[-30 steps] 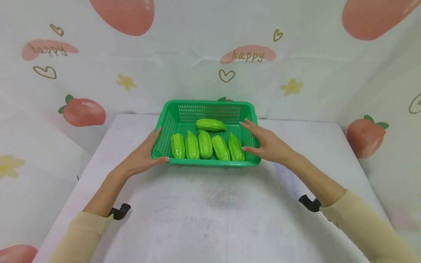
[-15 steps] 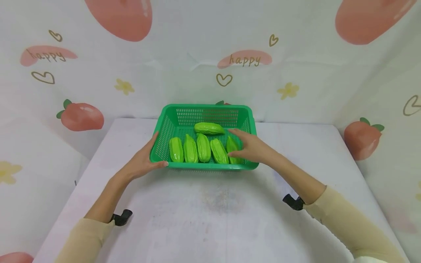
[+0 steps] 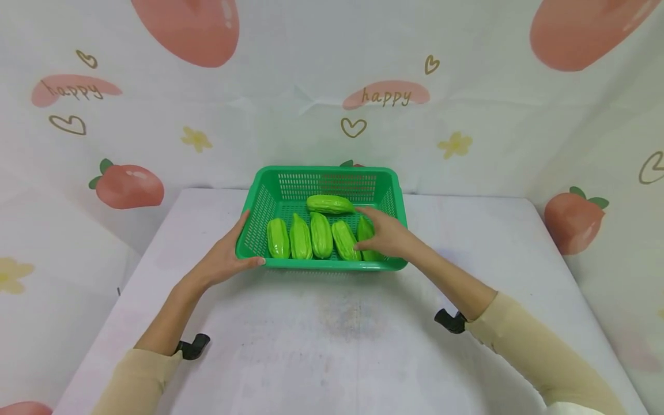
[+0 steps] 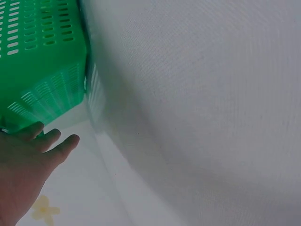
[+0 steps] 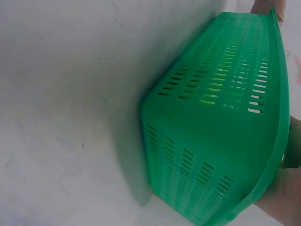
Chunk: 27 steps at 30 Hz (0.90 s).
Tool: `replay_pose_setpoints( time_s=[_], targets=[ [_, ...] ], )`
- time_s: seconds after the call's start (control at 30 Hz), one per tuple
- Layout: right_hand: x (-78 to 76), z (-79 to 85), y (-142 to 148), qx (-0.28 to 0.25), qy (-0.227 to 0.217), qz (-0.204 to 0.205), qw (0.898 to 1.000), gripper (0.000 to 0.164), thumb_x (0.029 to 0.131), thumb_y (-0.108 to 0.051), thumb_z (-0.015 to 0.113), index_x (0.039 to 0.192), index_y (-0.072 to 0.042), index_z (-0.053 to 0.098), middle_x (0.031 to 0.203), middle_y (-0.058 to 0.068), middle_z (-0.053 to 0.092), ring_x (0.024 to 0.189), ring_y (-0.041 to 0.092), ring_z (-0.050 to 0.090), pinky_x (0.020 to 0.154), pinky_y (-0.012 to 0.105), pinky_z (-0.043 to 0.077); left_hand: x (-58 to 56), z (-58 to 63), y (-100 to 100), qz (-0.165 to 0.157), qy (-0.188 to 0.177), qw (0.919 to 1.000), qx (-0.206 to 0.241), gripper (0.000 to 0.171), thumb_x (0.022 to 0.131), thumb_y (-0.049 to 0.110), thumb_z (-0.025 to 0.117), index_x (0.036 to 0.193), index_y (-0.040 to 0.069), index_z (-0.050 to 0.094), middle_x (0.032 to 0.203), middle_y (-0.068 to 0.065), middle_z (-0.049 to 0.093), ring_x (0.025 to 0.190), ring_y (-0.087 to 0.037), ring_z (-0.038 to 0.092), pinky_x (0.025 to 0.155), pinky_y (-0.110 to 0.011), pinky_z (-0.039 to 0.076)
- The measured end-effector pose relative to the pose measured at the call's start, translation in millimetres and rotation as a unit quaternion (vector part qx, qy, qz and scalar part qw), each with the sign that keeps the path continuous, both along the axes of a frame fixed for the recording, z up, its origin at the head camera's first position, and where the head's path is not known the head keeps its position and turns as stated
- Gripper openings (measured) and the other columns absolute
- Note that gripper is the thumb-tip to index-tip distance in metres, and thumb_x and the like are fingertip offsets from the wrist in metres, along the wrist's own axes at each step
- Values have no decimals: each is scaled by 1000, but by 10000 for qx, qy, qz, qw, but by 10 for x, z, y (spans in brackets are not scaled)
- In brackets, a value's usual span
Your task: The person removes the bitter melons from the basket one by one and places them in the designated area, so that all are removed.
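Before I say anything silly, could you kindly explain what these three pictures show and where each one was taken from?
No machine here: a person works with bare hands. The wide picture comes from a head camera; the other two come from cameras on each wrist. A green basket stands on a white table, holding six green gourds. The left hand holds the basket's left side. The right hand reaches inside and grips the rightmost gourd. The wrist pictures mostly show the basket's slotted walls from close by.
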State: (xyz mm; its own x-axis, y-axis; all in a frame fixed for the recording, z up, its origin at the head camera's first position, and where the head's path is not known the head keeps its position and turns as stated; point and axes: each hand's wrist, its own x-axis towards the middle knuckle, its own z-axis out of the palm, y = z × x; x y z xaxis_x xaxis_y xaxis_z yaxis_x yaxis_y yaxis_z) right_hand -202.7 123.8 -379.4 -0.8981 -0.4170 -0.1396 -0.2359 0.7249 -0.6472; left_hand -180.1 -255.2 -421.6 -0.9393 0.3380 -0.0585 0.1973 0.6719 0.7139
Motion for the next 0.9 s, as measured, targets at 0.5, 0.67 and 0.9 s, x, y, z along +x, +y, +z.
replay_pose_setpoints(
  time_s=[0.5,0.67,0.9],
  targets=[
    [-120,-45,-110,73,-822,-728,9939,82,87,-29,78,155,-11,34,155,16,38,142,37,33,110,54,32,43,15,-15,100,-91,9999,-16,116,83,40,76,160,18,-8,163,-22,10,140,-48,30,104,-64,34],
    [-148,-85,-138,-106,-1083,-990,9891,80,87,-26,78,154,-11,37,156,16,37,143,36,30,110,54,31,30,24,4,101,-46,9999,-10,114,84,39,75,160,18,-7,163,-21,11,140,-47,31,104,-64,34],
    [-191,-186,-186,-86,-1282,-1002,9866,76,87,-25,78,152,-11,40,156,17,35,144,37,28,112,54,28,27,21,12,114,-86,9999,9,114,84,39,75,160,19,-8,163,-21,11,138,-48,32,104,-64,34]
  ],
)
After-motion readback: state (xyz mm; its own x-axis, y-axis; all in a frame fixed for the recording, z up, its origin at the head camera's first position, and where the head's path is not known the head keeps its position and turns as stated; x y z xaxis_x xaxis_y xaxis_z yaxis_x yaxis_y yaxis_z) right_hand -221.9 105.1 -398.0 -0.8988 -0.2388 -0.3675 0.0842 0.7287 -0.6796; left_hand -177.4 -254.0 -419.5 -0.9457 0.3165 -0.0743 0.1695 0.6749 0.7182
